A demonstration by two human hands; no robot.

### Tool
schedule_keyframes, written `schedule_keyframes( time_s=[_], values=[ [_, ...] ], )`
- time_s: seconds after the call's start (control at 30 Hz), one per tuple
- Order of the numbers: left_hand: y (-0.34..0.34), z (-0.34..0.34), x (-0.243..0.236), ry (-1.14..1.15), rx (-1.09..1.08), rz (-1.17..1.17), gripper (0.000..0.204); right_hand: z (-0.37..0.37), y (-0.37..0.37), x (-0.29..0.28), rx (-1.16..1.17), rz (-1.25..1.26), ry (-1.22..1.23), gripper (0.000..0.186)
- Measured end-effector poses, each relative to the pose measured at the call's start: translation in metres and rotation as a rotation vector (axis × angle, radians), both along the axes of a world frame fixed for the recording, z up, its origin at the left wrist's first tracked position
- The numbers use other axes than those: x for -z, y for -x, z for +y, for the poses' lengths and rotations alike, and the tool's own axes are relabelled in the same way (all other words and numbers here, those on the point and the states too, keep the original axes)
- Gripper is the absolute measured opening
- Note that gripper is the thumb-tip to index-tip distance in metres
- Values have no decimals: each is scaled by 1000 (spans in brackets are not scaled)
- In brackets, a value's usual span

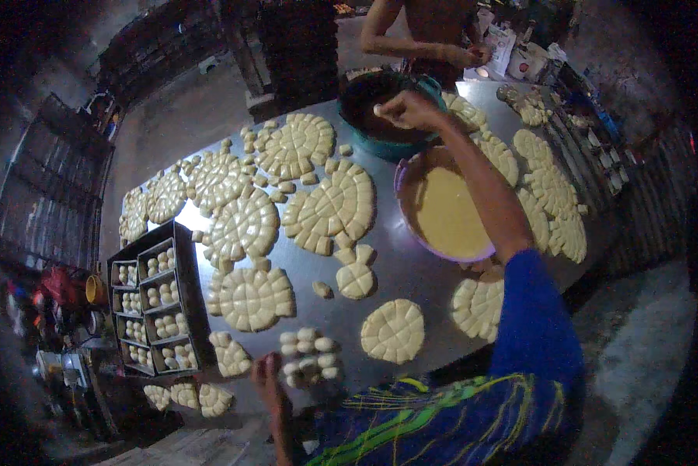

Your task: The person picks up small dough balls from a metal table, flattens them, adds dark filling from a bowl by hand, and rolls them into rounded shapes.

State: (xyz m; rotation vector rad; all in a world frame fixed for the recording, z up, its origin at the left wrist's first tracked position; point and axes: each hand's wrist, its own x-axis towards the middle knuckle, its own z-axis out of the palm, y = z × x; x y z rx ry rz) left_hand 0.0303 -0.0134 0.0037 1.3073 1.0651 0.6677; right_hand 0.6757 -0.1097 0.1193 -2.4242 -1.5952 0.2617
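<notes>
My left hand (268, 377) is at the near table edge with fingers apart, holding nothing, left of a cluster of small dough balls (308, 349). My right hand (413, 113) reaches over a dark green tub (380, 147), fingers closed on a small pale dough piece (381, 110). Beneath my right forearm sits a purple-rimmed basin (402, 194) of yellow liquid (438, 206). Rounds of cut dough (325, 206) and loose pieces are spread across the metal table (314, 299); a scored round (391, 330) lies near the front.
A divided metal tray (200, 295) with dough balls occupies the left end. A person (419, 31) stands at the far side beside papers and bags (520, 58). More dough (551, 194) lines the right end. Red items and equipment (61, 295) are left of the table.
</notes>
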Motion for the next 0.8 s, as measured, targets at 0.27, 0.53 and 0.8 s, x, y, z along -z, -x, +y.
schedule_keyframes(
  time_s=[0.27,0.53,0.8],
  values=[
    [31,3,-8,-33,-284,-59,19,59,-59,62,97,360,449,49],
    [7,-7,-6,4,-139,-16,16,55,-66,56,92,311,674,44],
    [1,-2,-6,97,-155,-136,14,38,-63,19,134,654,592,37]
  ],
)
